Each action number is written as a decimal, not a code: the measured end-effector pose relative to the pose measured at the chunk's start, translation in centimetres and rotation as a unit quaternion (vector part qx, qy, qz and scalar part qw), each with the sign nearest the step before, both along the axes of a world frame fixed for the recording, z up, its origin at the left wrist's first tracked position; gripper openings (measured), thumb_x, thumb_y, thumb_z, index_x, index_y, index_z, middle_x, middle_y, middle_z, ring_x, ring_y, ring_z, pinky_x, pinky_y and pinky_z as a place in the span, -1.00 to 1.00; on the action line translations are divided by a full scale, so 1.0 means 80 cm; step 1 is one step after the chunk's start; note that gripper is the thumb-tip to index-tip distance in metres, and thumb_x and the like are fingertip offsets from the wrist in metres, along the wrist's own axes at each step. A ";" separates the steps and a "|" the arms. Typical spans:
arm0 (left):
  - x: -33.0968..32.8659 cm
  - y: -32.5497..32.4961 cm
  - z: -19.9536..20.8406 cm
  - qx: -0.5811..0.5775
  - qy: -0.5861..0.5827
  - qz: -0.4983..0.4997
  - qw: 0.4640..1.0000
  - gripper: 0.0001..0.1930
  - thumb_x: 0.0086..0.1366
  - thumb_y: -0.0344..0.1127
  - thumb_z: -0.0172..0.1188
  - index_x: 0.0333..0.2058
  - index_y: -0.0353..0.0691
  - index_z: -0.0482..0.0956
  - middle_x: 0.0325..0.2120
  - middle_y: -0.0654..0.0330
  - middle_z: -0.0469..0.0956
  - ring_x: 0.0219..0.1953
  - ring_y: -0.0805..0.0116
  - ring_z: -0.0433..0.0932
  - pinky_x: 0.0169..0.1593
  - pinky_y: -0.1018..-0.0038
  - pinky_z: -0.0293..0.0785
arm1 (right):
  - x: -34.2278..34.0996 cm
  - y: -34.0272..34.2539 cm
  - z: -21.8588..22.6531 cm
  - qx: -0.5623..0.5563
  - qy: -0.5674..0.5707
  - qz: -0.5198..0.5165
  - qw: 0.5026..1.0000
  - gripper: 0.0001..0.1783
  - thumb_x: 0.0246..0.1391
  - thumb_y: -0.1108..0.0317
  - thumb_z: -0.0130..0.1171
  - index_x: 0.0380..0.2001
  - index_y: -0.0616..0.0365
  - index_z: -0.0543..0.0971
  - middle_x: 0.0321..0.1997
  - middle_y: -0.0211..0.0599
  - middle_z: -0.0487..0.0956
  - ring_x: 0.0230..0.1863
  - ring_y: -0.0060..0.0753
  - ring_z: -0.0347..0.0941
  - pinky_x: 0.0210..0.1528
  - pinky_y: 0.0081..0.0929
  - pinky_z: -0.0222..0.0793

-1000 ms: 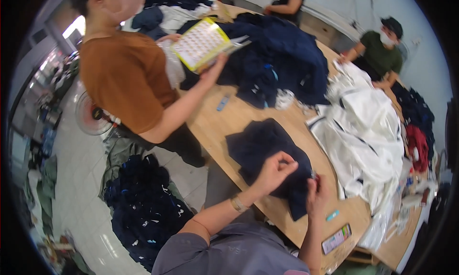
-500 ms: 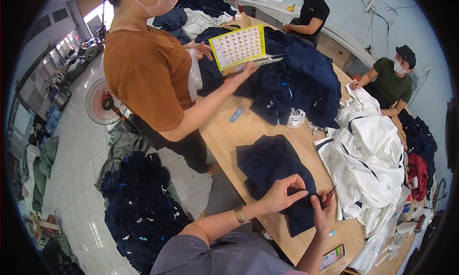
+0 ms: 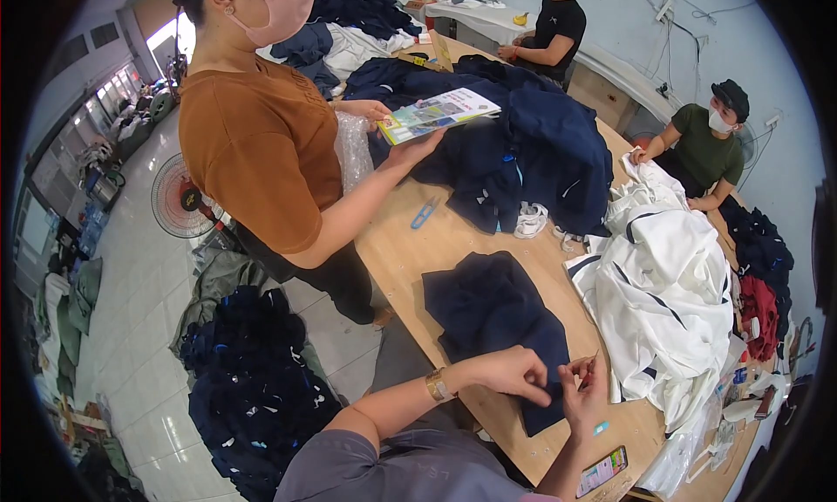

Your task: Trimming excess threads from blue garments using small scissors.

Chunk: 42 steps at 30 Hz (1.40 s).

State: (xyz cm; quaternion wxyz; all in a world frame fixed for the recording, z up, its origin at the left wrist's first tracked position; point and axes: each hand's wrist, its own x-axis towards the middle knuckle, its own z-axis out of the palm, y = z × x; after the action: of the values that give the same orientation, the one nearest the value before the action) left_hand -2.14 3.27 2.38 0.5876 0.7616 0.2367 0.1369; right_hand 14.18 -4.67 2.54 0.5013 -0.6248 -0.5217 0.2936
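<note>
A navy garment piece lies on the wooden table in front of me, partly folded. My left hand is over its near part, fingers bent and thumb apart, with nothing visible between them. Just to the right, my right hand is raised with its fingers closed around small thread snips. Only a thin pointed end of the snips shows; the fingers cover the rest. Below the right hand, a phone with a lit screen rests on the table near a small turquoise item.
White garments are heaped to the right, navy garments at the far side. Blue-handled snips lie mid-table. On the left, a co-worker in brown holds a booklet. A navy pile and fan stand on the floor.
My left hand has turned downward and its thumb has dropped. The right hand, still closed, has shifted slightly, its fingers more upright. The co-worker has closed the booklet and lowered it.
</note>
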 end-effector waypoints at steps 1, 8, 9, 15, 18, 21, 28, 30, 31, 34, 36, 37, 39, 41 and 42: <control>0.001 0.002 -0.003 0.017 0.027 -0.074 0.997 -0.71 0.08 -0.16 0.21 -0.52 -0.33 0.53 -0.70 0.21 0.46 -0.63 0.50 0.39 -0.53 0.54 0.29 | -0.004 -0.001 -0.001 0.016 -0.025 -0.024 0.999 -0.68 -0.09 0.54 0.17 -0.58 0.15 0.18 -0.60 -0.49 0.21 -0.54 -0.59 0.05 -0.43 -0.65 0.01; 0.044 0.042 -0.008 0.059 0.122 -0.211 0.968 -0.64 0.04 -0.03 0.22 -0.49 -0.29 0.59 -0.59 0.09 0.56 -0.52 0.26 0.53 -0.44 0.43 0.40 | 0.028 -0.021 -0.050 0.054 0.071 -0.124 0.988 -0.70 -0.01 0.48 0.15 -0.56 0.14 0.19 -0.61 -0.48 0.19 -0.58 -0.63 0.14 -0.48 -0.68 0.18; 0.047 0.047 -0.004 0.103 0.138 -0.245 0.954 -0.58 -0.03 0.03 0.26 -0.49 -0.30 0.59 -0.56 0.08 0.56 -0.49 0.25 0.54 -0.41 0.44 0.42 | 0.032 -0.023 -0.048 0.066 0.078 -0.138 0.985 -0.70 0.01 0.46 0.14 -0.56 0.14 0.19 -0.61 -0.49 0.18 -0.59 -0.65 0.16 -0.50 -0.69 0.21; 0.073 0.053 0.035 0.404 0.366 -0.448 0.709 -0.48 -0.19 0.06 0.37 -0.40 -0.32 0.60 -0.43 0.05 0.57 -0.33 0.15 0.54 -0.27 0.38 0.43 | 0.051 -0.042 -0.045 0.077 0.097 -0.160 0.979 -0.76 0.08 0.45 0.06 -0.54 0.12 0.22 -0.64 -0.52 0.15 -0.63 -0.68 0.14 -0.55 -0.71 0.13; 0.090 0.061 0.063 0.322 0.349 -0.557 0.682 -0.42 -0.13 0.05 0.34 -0.26 -0.35 0.56 -0.21 0.00 0.53 -0.11 0.16 0.47 -0.01 0.38 0.31 | 0.052 -0.048 -0.047 0.061 0.099 -0.187 0.975 -0.71 0.07 0.45 0.08 -0.57 0.12 0.18 -0.65 -0.51 0.12 -0.65 -0.67 0.14 -0.58 -0.70 0.17; 0.111 0.097 0.038 0.013 0.131 -0.450 0.883 -0.62 0.13 -0.04 0.14 -0.35 -0.32 0.57 -0.46 0.20 0.54 -0.43 0.43 0.36 -0.27 0.44 0.31 | 0.052 -0.047 -0.049 0.090 0.133 -0.191 0.968 -0.72 0.08 0.44 0.06 -0.57 0.10 0.18 -0.64 -0.52 0.13 -0.66 -0.69 0.14 -0.59 -0.71 0.16; 0.139 0.168 0.252 -0.174 -0.465 -0.002 0.868 -0.79 0.27 -0.15 -0.01 -0.46 -0.12 0.33 -0.70 0.34 0.37 -0.68 0.54 0.40 -0.59 0.60 0.34 | 0.054 -0.044 -0.032 0.131 0.129 -0.222 0.957 -0.71 0.09 0.43 0.05 -0.57 0.08 0.17 -0.62 -0.53 0.13 -0.67 -0.70 0.13 -0.63 -0.74 0.13; 0.110 0.173 0.293 -0.200 -0.608 0.019 0.768 -0.82 0.26 -0.16 0.03 -0.44 -0.07 0.29 -0.61 0.32 0.41 -0.55 0.51 0.48 -0.49 0.56 0.44 | 0.056 -0.047 -0.035 0.143 0.114 -0.228 0.956 -0.71 0.09 0.43 0.05 -0.59 0.06 0.17 -0.62 -0.53 0.11 -0.68 -0.70 0.12 -0.64 -0.72 0.15; 0.095 0.164 0.305 -0.190 -0.654 0.050 0.731 -0.85 0.26 -0.17 0.01 -0.40 -0.04 0.31 -0.53 0.30 0.44 -0.48 0.48 0.51 -0.43 0.54 0.48 | 0.057 -0.048 -0.036 0.140 0.113 -0.234 0.955 -0.69 0.09 0.43 0.05 -0.60 0.05 0.15 -0.63 -0.53 0.11 -0.69 -0.70 0.12 -0.63 -0.72 0.14; 0.073 0.120 0.287 -0.285 -0.630 0.090 0.717 -0.90 0.25 -0.21 0.04 -0.33 -0.04 0.35 -0.49 0.31 0.47 -0.40 0.44 0.53 -0.25 0.43 0.50 | 0.057 -0.048 -0.041 0.139 0.134 -0.240 0.952 -0.68 0.09 0.41 0.05 -0.60 0.04 0.14 -0.65 -0.53 0.12 -0.70 -0.69 0.12 -0.62 -0.73 0.11; 0.069 0.089 0.227 -0.362 -0.558 0.033 0.746 -0.82 0.23 -0.18 0.08 -0.24 -0.03 0.34 -0.44 0.36 0.44 -0.36 0.44 0.49 -0.15 0.41 0.47 | 0.051 -0.042 -0.039 0.139 0.147 -0.236 0.951 -0.67 0.09 0.40 0.06 -0.60 0.03 0.14 -0.66 -0.54 0.13 -0.71 -0.69 0.12 -0.62 -0.73 0.09; 0.067 0.071 0.196 -0.435 -0.508 0.036 0.743 -0.82 0.22 -0.18 0.09 -0.25 -0.05 0.37 -0.40 0.34 0.47 -0.33 0.44 0.50 -0.14 0.42 0.46 | 0.049 -0.039 -0.040 0.132 0.156 -0.238 0.949 -0.66 0.09 0.42 0.06 -0.61 0.04 0.12 -0.66 -0.52 0.15 -0.70 -0.68 0.13 -0.62 -0.71 0.09; 0.061 0.035 0.113 -0.547 -0.423 0.007 0.722 -0.82 0.21 -0.20 0.10 -0.27 -0.11 0.47 -0.29 0.29 0.53 -0.26 0.44 0.52 -0.11 0.45 0.45 | 0.042 -0.034 -0.039 0.124 0.167 -0.233 0.950 -0.65 0.09 0.43 0.05 -0.62 0.04 0.11 -0.66 -0.50 0.17 -0.70 -0.67 0.14 -0.62 -0.69 0.10; 0.062 -0.009 0.046 -0.628 -0.363 0.017 0.688 -0.78 0.22 -0.23 0.07 -0.21 -0.20 0.47 -0.29 0.26 0.54 -0.24 0.43 0.51 -0.09 0.50 0.44 | 0.034 -0.027 -0.038 0.127 0.178 -0.227 0.949 -0.67 0.08 0.42 0.07 -0.60 0.02 0.14 -0.66 -0.54 0.14 -0.70 -0.69 0.11 -0.61 -0.73 0.08; 0.063 -0.028 -0.008 -0.698 -0.340 0.019 0.630 -0.78 0.23 -0.25 0.04 -0.21 -0.23 0.47 -0.25 0.24 0.53 -0.19 0.44 0.49 -0.04 0.50 0.41 | 0.029 -0.025 -0.039 0.127 0.180 -0.222 0.950 -0.67 0.08 0.42 0.07 -0.60 0.02 0.14 -0.66 -0.54 0.14 -0.70 -0.69 0.11 -0.61 -0.73 0.08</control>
State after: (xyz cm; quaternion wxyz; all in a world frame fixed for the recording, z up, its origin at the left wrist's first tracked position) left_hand 2.91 1.02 1.72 0.9796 0.0181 0.0595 0.1911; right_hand 16.53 -6.68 -0.60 0.7150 -0.5925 -0.3034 0.2136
